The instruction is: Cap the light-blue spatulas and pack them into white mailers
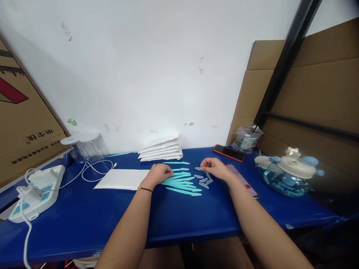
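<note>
Slim turquoise eyebrow razors lie fanned out in the middle of the blue table. My left hand is closed, its fingertips pinching the left end of one razor in the fan. Several small translucent blade caps are scattered just right of the razors. My right hand is closed too, with a blade cap pinched between thumb and fingers. Partly under my left wrist, a white padded envelope lies flat.
Behind the razors stands a stack of white envelopes. To the right are a phone, a second phone under my right forearm, a wrapped cup and a water jug. A power strip, cable and clear jars occupy the left.
</note>
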### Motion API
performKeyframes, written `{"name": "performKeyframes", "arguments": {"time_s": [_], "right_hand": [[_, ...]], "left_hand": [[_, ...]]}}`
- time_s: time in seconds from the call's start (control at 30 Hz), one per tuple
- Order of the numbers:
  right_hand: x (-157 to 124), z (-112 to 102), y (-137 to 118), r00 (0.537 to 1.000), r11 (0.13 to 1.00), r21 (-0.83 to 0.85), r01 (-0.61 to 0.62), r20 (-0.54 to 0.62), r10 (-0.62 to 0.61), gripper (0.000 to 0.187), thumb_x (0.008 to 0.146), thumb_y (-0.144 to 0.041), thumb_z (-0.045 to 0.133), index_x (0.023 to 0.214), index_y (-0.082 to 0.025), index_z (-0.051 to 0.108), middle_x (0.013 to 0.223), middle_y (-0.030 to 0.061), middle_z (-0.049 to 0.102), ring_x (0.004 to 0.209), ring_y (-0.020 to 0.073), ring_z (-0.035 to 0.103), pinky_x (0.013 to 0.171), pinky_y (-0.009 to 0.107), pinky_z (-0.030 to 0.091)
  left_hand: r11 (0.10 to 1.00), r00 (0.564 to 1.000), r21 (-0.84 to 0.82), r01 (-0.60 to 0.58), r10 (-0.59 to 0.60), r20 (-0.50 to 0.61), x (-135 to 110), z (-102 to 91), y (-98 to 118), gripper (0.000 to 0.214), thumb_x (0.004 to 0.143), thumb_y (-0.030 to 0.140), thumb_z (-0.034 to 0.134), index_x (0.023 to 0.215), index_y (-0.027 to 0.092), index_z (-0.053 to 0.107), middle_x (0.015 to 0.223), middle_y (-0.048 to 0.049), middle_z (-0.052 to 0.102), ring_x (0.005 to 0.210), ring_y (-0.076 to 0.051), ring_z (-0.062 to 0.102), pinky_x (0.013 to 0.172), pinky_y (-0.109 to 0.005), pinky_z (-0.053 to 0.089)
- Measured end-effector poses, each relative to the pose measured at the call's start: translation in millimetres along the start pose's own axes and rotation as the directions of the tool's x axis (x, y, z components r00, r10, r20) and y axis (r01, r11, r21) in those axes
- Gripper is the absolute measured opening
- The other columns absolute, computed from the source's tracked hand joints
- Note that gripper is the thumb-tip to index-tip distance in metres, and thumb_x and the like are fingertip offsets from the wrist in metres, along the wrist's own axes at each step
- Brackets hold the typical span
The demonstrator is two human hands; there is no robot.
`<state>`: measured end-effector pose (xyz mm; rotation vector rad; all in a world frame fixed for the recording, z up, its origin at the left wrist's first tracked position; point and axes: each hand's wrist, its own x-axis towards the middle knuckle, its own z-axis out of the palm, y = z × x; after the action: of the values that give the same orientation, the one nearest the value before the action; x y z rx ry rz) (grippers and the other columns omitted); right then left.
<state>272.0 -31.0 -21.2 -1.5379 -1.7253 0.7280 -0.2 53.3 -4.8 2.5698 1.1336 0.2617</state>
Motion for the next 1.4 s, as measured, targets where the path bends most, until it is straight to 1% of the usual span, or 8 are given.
{"name": "performKeyframes", "arguments": {"time_s": [0.17,0.27,0.4,0.6,0.93,1.13,1.27,1.4], "right_hand": [[8.1,2.0,-3.4,0.998,0.975,-0.221,0.034,-0.037,-0.043,0.017,0.075,-0.034,0.061,0.079,-0.018,0.066,0.08,0.0026,0.062,0.066,0.0133,0.054,0.059,0.024,0.041],[26.9,17.1,-14.4,0.993,0.935,-0.34,0.1,-0.026,-0.116,0.017,0.081,-0.03,0.054,0.082,-0.019,0.067,0.084,0.0035,0.06,0.073,0.0141,0.055,0.065,0.024,0.04],[50.4,44.2,-19.6,0.998,0.893,-0.446,0.061,0.011,-0.062,0.016,0.075,-0.029,0.063,0.085,-0.017,0.066,0.09,0.0058,0.057,0.075,0.0149,0.055,0.067,0.024,0.04],[49.8,54.5,-19.0,0.994,0.927,-0.36,0.105,0.066,-0.087,0.006,0.076,-0.023,0.06,0.074,-0.017,0.063,0.078,0.0031,0.06,0.07,0.0138,0.055,0.062,0.023,0.04],[30.4,-8.6,10.1,0.984,0.976,-0.213,-0.046,0.156,0.081,0.015,0.068,-0.032,0.065,0.07,-0.017,0.065,0.068,0.0017,0.067,0.063,0.0152,0.059,0.055,0.023,0.041],[71.1,27.5,-5.4,0.998,0.906,-0.421,-0.045,-0.059,0.022,0.016,0.076,-0.03,0.06,0.081,-0.017,0.066,0.086,0.0063,0.063,0.073,0.0154,0.057,0.063,0.024,0.04],[89.3,47.0,-11.0,0.999,0.907,-0.418,-0.051,-0.022,0.046,0.009,0.069,-0.023,0.067,0.071,-0.015,0.065,0.088,0.0089,0.061,0.07,0.0153,0.056,0.061,0.024,0.039],[76.5,41.1,-16.7,0.998,0.93,-0.366,0.011,0.058,0.011,0.004,0.073,-0.02,0.062,0.071,-0.017,0.062,0.074,0.0022,0.062,0.066,0.0127,0.055,0.059,0.021,0.039]], "left_hand": [[0.997,0.999,-0.071,0.006,-0.003,0.036,-1.2,1.9,-4.4,0.017,0.072,0.032,0.06,0.085,0.025,0.068,0.079,0.0024,0.067,0.075,-0.014,0.059,0.064,-0.022,0.038],[1.0,0.997,0.004,0.002,-0.001,-0.074,2.0,4.9,-4.3,0.018,0.077,0.032,0.054,0.089,0.025,0.066,0.085,0.0004,0.066,0.082,-0.016,0.059,0.068,-0.023,0.039],[0.992,0.979,0.121,0.043,-0.018,-0.201,6.1,10.9,-8.4,0.027,0.079,0.032,0.055,0.104,0.026,0.062,0.104,-0.0031,0.063,0.1,-0.021,0.054,0.078,-0.029,0.038],[0.991,0.992,0.131,0.032,-0.016,-0.124,11.1,14.6,-8.6,0.014,0.081,0.03,0.053,0.083,0.025,0.066,0.085,-0.0011,0.066,0.091,-0.02,0.055,0.078,-0.03,0.036],[1.0,1.0,-0.027,-0.016,0.016,-0.002,4.4,4.6,-8.3,0.015,0.077,0.028,0.053,0.075,0.024,0.068,0.075,0.0037,0.068,0.075,-0.014,0.059,0.076,-0.026,0.034],[0.999,0.998,-0.043,-0.012,0.009,-0.062,5.0,6.6,-7.8,0.014,0.078,0.03,0.054,0.082,0.025,0.067,0.078,0.0031,0.067,0.077,-0.014,0.06,0.075,-0.025,0.037],[0.998,0.978,0.058,0.034,-0.022,-0.206,4.5,4.2,-9.5,0.022,0.081,0.03,0.053,0.099,0.027,0.064,0.101,-0.0012,0.065,0.098,-0.019,0.056,0.083,-0.029,0.038],[0.991,0.955,0.132,0.017,0.024,-0.296,6.4,6.5,-4.6,0.038,0.082,0.033,0.053,0.12,0.029,0.053,0.12,-0.0038,0.058,0.112,-0.024,0.047,0.089,-0.034,0.036]]}}
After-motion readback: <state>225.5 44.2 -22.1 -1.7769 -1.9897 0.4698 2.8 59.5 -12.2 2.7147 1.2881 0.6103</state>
